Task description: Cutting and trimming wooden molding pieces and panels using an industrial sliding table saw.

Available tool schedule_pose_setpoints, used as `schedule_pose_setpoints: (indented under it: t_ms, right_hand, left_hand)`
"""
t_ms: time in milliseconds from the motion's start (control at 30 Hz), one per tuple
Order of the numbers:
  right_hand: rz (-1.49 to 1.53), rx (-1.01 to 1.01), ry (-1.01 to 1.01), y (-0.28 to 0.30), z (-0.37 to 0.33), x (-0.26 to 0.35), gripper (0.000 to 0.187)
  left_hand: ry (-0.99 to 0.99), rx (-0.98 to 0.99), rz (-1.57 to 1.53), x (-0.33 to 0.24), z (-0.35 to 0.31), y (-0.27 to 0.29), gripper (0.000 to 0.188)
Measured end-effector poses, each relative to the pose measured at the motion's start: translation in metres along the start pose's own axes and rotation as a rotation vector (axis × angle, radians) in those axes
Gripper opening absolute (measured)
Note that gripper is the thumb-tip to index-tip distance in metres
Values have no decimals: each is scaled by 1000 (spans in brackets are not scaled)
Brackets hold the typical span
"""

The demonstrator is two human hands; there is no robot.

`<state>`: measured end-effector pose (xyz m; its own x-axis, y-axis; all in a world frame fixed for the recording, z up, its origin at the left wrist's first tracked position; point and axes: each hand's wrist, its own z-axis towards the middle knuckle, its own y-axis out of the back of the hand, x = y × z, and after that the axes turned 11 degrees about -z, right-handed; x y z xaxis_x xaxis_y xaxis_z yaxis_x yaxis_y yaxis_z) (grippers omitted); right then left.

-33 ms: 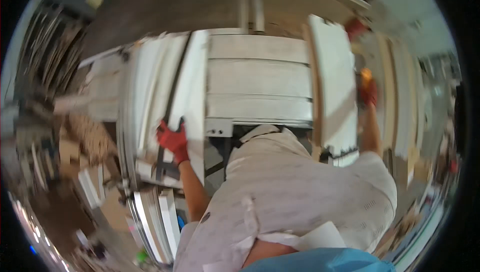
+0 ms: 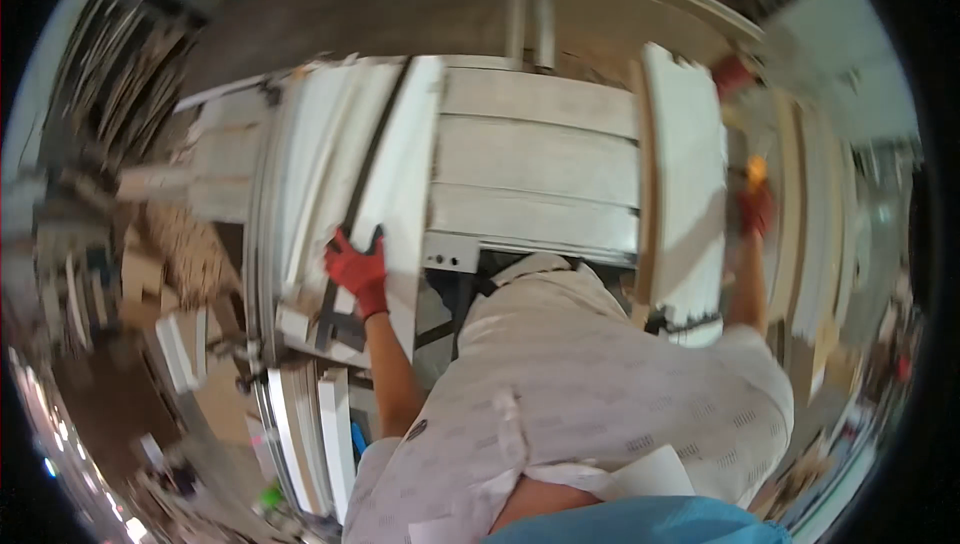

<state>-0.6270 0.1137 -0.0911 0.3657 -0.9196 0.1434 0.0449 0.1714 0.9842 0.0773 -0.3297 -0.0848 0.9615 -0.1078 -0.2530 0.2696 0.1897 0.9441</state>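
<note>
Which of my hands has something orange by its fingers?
Your right hand, by the orange thing. Your left hand is spread over the white boards at left, away from it.

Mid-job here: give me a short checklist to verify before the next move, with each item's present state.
1. Left hand gloved: ok, red glove on.
2. Left hand placed on the work: ok, fingers spread across the dark strip among the left-side white boards.
3. Right hand gloved: ok, also red.
4. Right hand's grip on the orange item: cannot tell, too blurred.
5. Right-side white piece apart from the left-side boards: ok, pale tabletop shows between.
6. That piece's far end even: not ok, looks jagged.
</note>
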Motion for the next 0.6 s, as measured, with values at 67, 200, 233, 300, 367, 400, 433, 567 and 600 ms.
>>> schedule_pose_setpoints:
  t_ms: [67,200,233,300,367,400,433,567,600]
  right_hand:
    - [134,-351,-34,22,9,-14,45]
    - [848,491,303,95,12,65,44]
    - [848,584,261,107,-3,115,41]
    - [750,683,252,128,-26,178,35]
    - [712,714,406,138,-41,231,34]
    - [688,715,522,140,-43,254,33]
    - [665,713,638,142,-42,275,33]
    - [453,606,823,140,-18,329,44]
    - [459,604,823,138,-16,333,44]
  left_hand:
    - [-22,23,-86,-10,3,-2,89]
    - [19,-18,-39,-4,-8,6,89]
    - [26,-15,-56,-5,-8,8,89]
    - [24,-12,-77,-9,-9,8,89]
    - [37,14,-81,-14,-7,7,88]
    - [42,20,-80,-16,-6,7,87]
    - [36,13,-75,-17,-6,6,87]
    - [48,32,-96,-18,-7,9,86]
    - [49,40,-108,-18,-7,10,86]
